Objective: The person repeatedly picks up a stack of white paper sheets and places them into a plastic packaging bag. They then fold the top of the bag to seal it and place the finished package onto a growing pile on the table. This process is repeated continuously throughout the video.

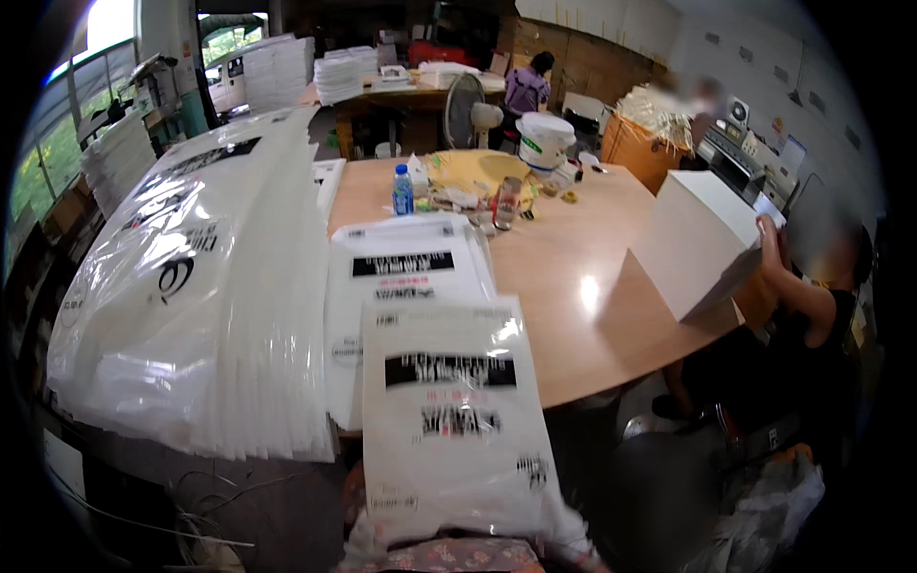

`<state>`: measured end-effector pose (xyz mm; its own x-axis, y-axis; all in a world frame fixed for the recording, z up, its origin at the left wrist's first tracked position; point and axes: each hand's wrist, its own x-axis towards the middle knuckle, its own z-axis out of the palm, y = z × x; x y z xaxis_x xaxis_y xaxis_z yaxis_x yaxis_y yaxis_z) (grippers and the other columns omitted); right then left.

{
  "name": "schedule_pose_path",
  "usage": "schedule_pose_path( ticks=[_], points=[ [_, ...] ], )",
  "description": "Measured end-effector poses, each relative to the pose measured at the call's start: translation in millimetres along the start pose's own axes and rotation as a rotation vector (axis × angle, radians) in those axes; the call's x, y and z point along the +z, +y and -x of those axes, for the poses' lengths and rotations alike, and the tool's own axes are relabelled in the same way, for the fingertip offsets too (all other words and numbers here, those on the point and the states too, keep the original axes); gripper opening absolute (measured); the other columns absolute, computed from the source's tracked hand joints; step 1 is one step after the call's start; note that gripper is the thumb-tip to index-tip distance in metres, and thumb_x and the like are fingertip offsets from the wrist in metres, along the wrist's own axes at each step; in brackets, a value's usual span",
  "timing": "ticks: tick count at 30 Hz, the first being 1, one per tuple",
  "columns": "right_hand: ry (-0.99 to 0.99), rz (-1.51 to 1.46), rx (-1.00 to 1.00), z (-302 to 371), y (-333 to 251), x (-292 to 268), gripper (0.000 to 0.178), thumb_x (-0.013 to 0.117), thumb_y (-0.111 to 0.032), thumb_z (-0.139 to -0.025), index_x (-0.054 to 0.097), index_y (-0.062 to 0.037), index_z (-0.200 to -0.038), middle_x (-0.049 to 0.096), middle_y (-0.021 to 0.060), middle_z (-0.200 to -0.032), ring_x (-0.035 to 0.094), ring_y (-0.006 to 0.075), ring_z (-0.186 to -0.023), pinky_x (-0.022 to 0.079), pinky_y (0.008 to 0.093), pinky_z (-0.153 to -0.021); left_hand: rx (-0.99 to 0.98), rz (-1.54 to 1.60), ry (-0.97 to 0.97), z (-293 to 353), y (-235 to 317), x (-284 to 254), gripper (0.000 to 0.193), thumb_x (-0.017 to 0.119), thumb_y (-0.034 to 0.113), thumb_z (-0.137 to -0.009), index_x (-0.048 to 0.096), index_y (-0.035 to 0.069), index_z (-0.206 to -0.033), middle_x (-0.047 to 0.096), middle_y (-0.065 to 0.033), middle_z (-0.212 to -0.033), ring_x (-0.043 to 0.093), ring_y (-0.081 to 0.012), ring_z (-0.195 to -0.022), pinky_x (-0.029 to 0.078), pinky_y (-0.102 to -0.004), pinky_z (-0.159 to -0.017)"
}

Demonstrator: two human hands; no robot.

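Both hands are out of view, so I cannot tell their grip, and the printed white bag point(455, 430) just beyond them looks light, limp and slippery, best held by its near corners.

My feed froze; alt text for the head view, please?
A printed white package fills the lower middle, above floral fabric; the wearer's hands can't be made out. Behind, a similar package lies on a table; layered plastic bags stretch left; right, a co-worker's hand touches a white block.
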<state>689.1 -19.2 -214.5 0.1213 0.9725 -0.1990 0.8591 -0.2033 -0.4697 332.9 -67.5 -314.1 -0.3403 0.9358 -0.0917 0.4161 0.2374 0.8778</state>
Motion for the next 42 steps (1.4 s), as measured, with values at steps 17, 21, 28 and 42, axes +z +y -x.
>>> schedule_pose_path(
  ticks=[17, 21, 28, 42],
  points=[
    [-0.414, -1.562, -0.184, -64, -65, 18, 0.033, 0.046, -0.017, -0.096, 0.052, 0.0002, -0.123, 0.059, 0.0111, -0.113, 0.057, 0.0166, -0.098, 0.048, 0.0300, -0.085, 0.799, 0.243, -0.370, -39, 318, -102, 0.008, 0.050, 0.006, -0.079, 0.056, 0.003, -0.083, 0.054, -0.0066, -0.071, 0.054, -0.0142, -0.062, 0.044, -0.0296, -0.058],
    [-0.313, -1.459, -0.608, -78, -186, -41, 0.034, 0.048, -0.020, -0.095, 0.052, 0.0005, -0.122, 0.058, 0.0085, -0.111, 0.054, 0.0148, -0.102, 0.044, 0.0301, -0.090, 0.935, 0.735, 0.022, -36, 291, -191, 0.034, 0.050, 0.035, -0.092, 0.049, 0.007, -0.073, 0.048, -0.0010, -0.067, 0.043, -0.0107, -0.059, 0.035, -0.0256, -0.052],
    [-0.067, -0.737, -1.554, -105, -358, -87, 0.034, 0.055, -0.026, -0.092, 0.057, 0.0005, -0.115, 0.059, 0.0106, -0.099, 0.059, 0.0175, -0.089, 0.050, 0.0292, -0.075, 1.087, 0.950, 0.681, -127, 314, -401, 0.010, 0.051, 0.004, -0.087, 0.053, 0.007, -0.097, 0.056, -0.0010, -0.089, 0.053, -0.0090, -0.075, 0.044, -0.0219, -0.067],
    [-0.910, -1.012, -0.607, -92, -216, 53, 0.034, 0.045, -0.027, -0.098, 0.057, -0.0002, -0.114, 0.060, 0.0021, -0.089, 0.058, 0.0098, -0.080, 0.046, 0.0225, -0.070, 0.770, -0.533, 0.108, -109, 23, -82, 0.021, 0.063, 0.018, -0.081, 0.066, 0.009, -0.099, 0.065, -0.0063, -0.092, 0.062, -0.0192, -0.078, 0.051, -0.0333, -0.066]
  ],
)
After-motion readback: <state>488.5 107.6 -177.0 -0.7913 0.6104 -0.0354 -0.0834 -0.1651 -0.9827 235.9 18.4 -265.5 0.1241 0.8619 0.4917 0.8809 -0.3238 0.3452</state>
